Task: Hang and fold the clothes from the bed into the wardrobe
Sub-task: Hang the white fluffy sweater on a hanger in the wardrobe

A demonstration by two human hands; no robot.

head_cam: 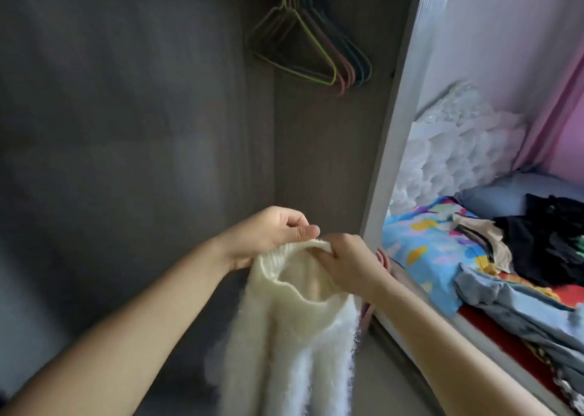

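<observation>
**Fluffy sweater held by its neck in front of the open wardrobe**

A cream, fuzzy sweater (294,336) hangs in front of the person, its long axis running straight down from the ribbed neck opening to the bottom edge of the view. The neck faces up and toward the camera, spread into an open oval. The left hand (271,235) pinches the far-left rim of the collar between thumb and curled fingers; the right hand (350,264) grips the right rim, its fingers tucked inside the opening. The two hands sit close together, almost touching at the top of the collar.

Behind the sweater the wardrobe (126,115) stands open, its dark interior bare on the left and in the middle. A bunch of wire hangers (313,52) hangs at the upper right of that space, well above the hands. The pale wardrobe side panel (398,125) runs diagonally just right of the right hand. Beyond it lies the bed (420,242) with a colourful sheet, carrying a pile of dark clothes (543,242) and a blue garment (518,302) near its edge.
</observation>
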